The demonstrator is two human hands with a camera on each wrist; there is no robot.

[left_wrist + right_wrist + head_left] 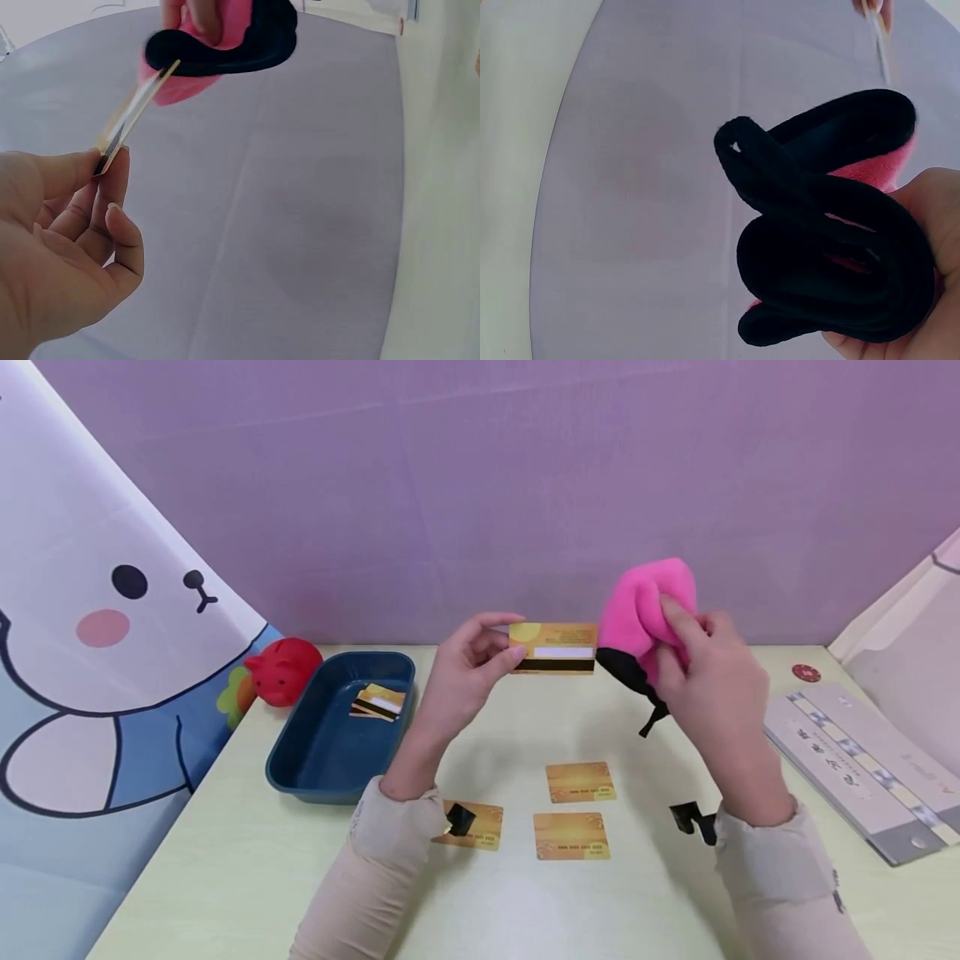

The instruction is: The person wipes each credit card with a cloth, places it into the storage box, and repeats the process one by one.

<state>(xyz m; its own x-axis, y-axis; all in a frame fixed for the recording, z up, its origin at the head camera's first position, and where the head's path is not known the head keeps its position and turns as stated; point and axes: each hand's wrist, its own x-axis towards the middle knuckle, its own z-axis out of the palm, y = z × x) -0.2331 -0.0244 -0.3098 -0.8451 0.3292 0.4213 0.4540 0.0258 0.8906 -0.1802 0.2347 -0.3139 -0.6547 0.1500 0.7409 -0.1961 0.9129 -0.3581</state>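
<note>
My left hand (pixel 480 656) pinches a gold card (pixel 555 648) by its left end, held up above the table with its black stripe facing me. In the left wrist view the gold card (pixel 131 116) shows edge-on between my fingertips (pixel 105 161). My right hand (pixel 701 668) grips a bunched pink cloth (pixel 648 602) with a black rim, just right of the card and touching its end. The cloth (pixel 832 225) fills the right wrist view, its black folds outward. Three gold cards (pixel 579 782) (pixel 571 836) (pixel 472 825) lie on the table below.
A dark blue tray (pixel 300 760) at the left holds a few gold cards (pixel 378 702). A red toy (pixel 283 670) stands behind it. A grey booklet (pixel 862 764) lies at the right, a small red disc (pixel 806 673) beyond it. A purple wall rises behind.
</note>
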